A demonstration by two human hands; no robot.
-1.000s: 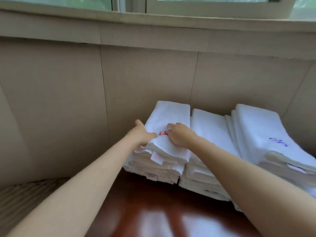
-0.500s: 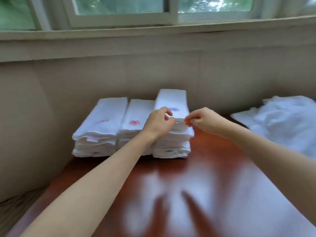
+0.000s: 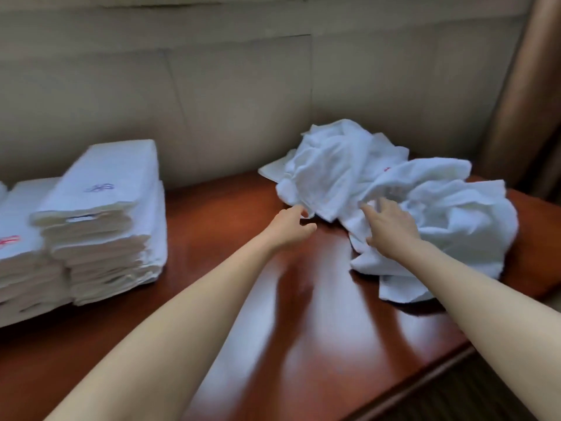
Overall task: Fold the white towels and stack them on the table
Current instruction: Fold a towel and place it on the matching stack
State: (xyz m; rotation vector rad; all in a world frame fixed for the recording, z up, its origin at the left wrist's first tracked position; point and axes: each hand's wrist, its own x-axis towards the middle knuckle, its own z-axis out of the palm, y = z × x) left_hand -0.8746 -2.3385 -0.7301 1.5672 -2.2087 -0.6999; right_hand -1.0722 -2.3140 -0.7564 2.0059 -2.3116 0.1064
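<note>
Folded towels [image 3: 100, 214] stand in neat stacks at the left of the table [image 3: 303, 329], against the far wall [image 3: 227, 95]; the top one bears a blue mark, a lower stack beside it a red one. Right of centre, the left hand [image 3: 290, 227] reaches to the near edge of the loose pile [image 3: 394, 196], fingers loosely curled and gripping nothing. The right hand [image 3: 390, 227] lies on the pile with fingers spread and relaxed. The pile sits at the far right of the table.
</note>
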